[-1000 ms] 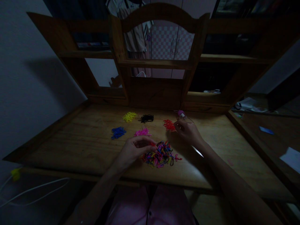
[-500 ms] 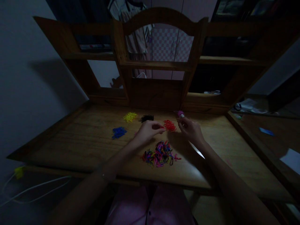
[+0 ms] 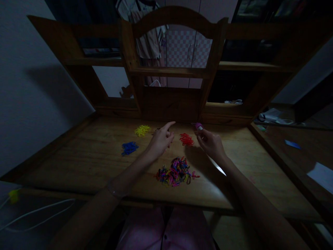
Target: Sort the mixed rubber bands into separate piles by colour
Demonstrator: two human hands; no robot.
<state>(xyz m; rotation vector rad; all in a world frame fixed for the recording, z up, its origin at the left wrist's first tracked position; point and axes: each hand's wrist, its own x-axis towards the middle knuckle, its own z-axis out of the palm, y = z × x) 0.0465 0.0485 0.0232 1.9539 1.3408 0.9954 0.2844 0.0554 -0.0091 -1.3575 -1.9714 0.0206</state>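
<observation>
My left hand (image 3: 161,140) is over the middle of the table, its index finger stretched out and the other fingers loosely bent. I see nothing in it. It mostly covers a small black pile (image 3: 156,129). My right hand (image 3: 210,141) is closed around a small purple-and-white object (image 3: 199,126) with a thin loop at its end; its kind is unclear. Between the hands lies a pile of red loops (image 3: 186,139), which look like small rubber bands. Nearer to me is a mixed heap of coloured loops (image 3: 175,172).
Left of my left hand are a yellow pile (image 3: 142,130) and a blue pile (image 3: 129,148) on the wooden table (image 3: 85,152). A wooden shelf unit (image 3: 170,72) rises along the back edge. A white paper (image 3: 322,177) lies on the surface to the right.
My left hand has moved left from the red pile to the black one, and its pinched fingers have come apart. My right hand keeps its hold. The view has shifted slightly.
</observation>
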